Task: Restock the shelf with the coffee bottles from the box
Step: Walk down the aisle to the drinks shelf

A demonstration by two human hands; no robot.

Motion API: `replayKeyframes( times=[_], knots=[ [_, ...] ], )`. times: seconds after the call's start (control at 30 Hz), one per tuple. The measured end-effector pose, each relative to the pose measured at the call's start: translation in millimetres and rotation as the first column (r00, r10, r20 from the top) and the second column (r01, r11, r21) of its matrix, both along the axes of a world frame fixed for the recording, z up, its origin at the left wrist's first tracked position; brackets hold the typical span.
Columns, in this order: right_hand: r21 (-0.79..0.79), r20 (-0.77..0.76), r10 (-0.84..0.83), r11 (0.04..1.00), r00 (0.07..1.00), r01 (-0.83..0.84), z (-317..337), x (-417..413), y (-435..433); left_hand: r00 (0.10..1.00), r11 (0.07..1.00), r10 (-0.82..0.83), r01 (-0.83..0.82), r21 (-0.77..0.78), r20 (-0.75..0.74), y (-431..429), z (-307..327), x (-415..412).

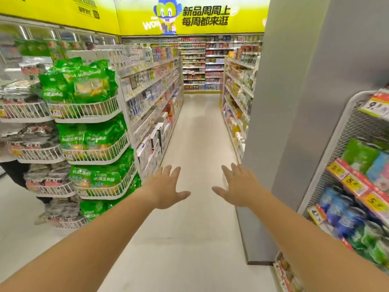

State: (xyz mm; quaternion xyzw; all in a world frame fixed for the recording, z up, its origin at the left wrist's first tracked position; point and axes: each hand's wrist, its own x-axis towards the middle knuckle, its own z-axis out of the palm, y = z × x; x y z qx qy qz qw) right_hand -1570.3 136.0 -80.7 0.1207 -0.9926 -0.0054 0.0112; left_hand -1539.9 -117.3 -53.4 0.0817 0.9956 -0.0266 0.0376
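Step in hand: locating stock. Your left hand (166,187) and right hand (240,186), at 12 o'clock over the aisle floor (195,131), fingers spread wide, hold nothing. Box and coffee bottles: not in view. Next: find the box.

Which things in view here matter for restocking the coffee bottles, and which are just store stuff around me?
For the job:
left hand, open, empty
right hand, open, empty
No box or coffee bottles in view

Just around:
green bags in wire baskets
aisle shelves
grey pillar
yellow banner
right rack with price tags
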Motion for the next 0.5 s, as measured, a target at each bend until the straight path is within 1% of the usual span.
replayKeyframes(
  times=[0.17, 0.27, 0.4, 0.5],
  knots=[
    [0.002, 0.026, -0.051, 0.999, 0.998, 0.051, -20.2, -148.0, -7.9, 0.999, 0.999, -0.032, 0.032, -0.020, -0.015, -13.9, -16.9, -156.0],
    [-0.025, 0.050, -0.085, 0.996, 0.995, 0.086, -21.7, -238.8, -9.7, 0.998, 0.998, -0.064, 0.064, -0.017, 0.011, -23.9, -14.5, -253.8],
    [-0.071, 0.049, -0.129, 0.989, 0.990, 0.132, -22.5, -352.3, -1.8, 0.994, 0.990, -0.109, 0.108, -0.092, -0.005, -29.1, -0.4, -388.4],
    [-0.076, 0.059, -0.154, 0.984, 0.986, 0.158, -30.3, -430.0, 5.6, 0.987, 0.980, -0.163, 0.161, -0.117, -0.004, -17.5, -2.6, -481.1]
  ],
)
